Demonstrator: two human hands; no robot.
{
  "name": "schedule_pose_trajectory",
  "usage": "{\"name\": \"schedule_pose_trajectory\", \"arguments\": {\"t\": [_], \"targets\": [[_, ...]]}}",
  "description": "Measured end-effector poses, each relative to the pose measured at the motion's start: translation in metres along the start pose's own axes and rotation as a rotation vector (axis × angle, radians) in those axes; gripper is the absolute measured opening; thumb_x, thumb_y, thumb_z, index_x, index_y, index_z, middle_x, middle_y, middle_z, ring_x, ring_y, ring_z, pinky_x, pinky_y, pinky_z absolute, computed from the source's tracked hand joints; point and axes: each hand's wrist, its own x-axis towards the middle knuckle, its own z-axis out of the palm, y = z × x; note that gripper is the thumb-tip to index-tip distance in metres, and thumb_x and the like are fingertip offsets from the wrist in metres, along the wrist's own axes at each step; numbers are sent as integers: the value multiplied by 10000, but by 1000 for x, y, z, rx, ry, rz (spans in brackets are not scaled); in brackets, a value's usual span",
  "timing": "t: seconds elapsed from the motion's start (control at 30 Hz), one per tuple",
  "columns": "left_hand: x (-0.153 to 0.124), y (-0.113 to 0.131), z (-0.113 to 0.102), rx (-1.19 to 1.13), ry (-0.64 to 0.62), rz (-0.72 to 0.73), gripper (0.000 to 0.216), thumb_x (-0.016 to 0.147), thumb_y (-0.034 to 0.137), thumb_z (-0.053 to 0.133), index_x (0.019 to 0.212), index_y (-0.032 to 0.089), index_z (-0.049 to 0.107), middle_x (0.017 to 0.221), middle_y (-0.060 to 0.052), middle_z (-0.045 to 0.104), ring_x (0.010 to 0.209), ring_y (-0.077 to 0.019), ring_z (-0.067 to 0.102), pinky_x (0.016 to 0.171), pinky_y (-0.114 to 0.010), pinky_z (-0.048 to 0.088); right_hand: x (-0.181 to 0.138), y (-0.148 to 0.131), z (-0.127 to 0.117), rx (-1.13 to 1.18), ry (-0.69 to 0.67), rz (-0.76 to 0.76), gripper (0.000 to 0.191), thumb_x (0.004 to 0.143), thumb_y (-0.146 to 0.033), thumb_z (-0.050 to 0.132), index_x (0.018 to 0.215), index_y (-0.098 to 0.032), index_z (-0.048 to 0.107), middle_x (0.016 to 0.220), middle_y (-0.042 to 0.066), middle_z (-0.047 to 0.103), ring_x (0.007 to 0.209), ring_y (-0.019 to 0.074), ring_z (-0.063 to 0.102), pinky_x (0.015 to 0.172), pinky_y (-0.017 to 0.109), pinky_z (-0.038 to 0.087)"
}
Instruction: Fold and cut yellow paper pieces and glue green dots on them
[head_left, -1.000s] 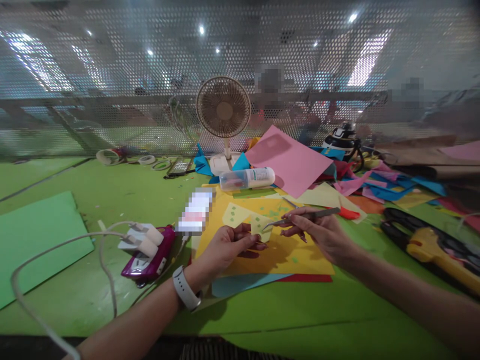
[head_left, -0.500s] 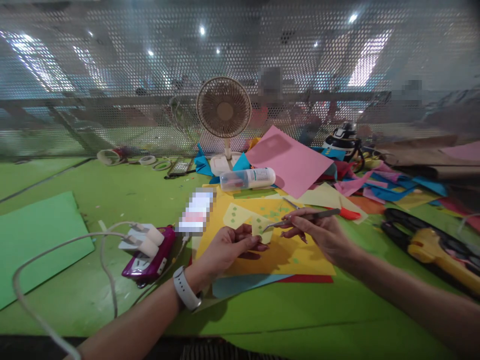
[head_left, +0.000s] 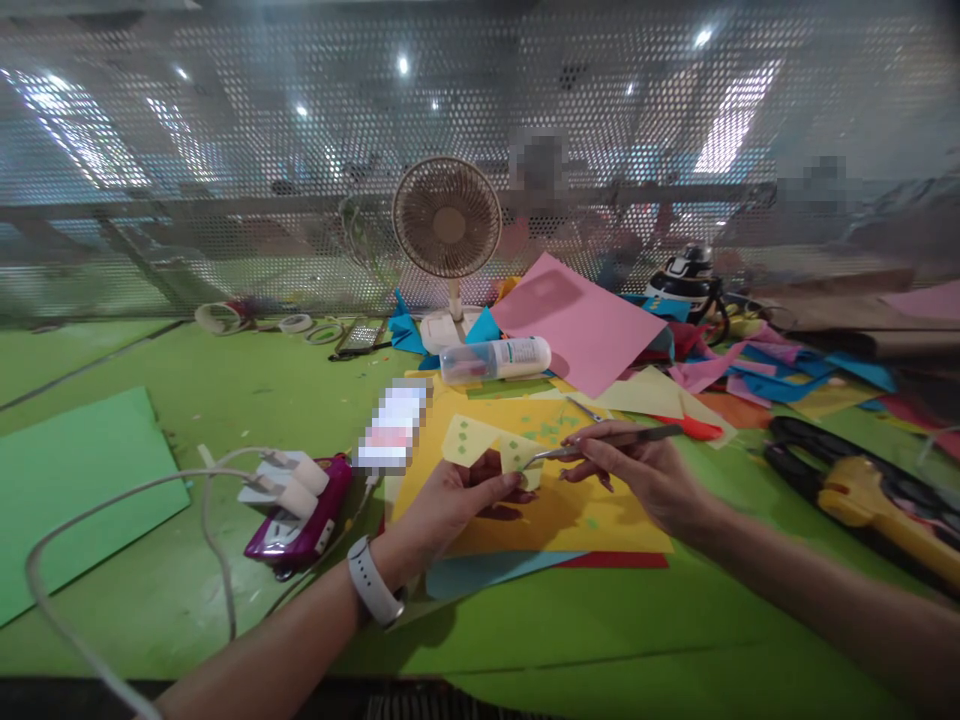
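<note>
Between thumb and fingers, my left hand point(head_left: 472, 492) pinches a folded pale yellow paper card point(head_left: 469, 440) that carries small green shapes. My right hand point(head_left: 637, 465) holds grey tweezers point(head_left: 626, 437), their tips at the card's right panel, by a green shape. Whether the tips grip a piece is too small to tell. Both hands are above a yellow paper sheet point(head_left: 435, 530), on which small green paper bits point(head_left: 551, 425) are scattered beyond the card. Another pointed metal tool point(head_left: 583, 408) lies just behind the right hand, partly hidden.
A phone point(head_left: 394, 425) and a purple power strip point(head_left: 300, 520) with chargers and cables lie to the left. Behind are a clear bottle point(head_left: 495, 358), a small fan point(head_left: 448, 220) and pink paper point(head_left: 574, 320). Coloured scraps and a yellow-black tool point(head_left: 862, 495) lie right.
The card and my left hand have shifted very slightly left. The tweezers' tips have moved a little down and left along the card's right panel.
</note>
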Motion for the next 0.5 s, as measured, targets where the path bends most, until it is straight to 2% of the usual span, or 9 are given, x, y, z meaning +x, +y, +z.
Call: {"name": "schedule_pose_trajectory", "arguments": {"t": [0.5], "targets": [[0,0,-2,-4,-8,-4,210,690,315,694,755,132,616,772,-58,688,787,-186,658,677,-282,515,-2,-1,-1,-74,-20,-33,176,801,-329,589,910,-195,626,776,63,707,685,221,685,429,240,394]]}}
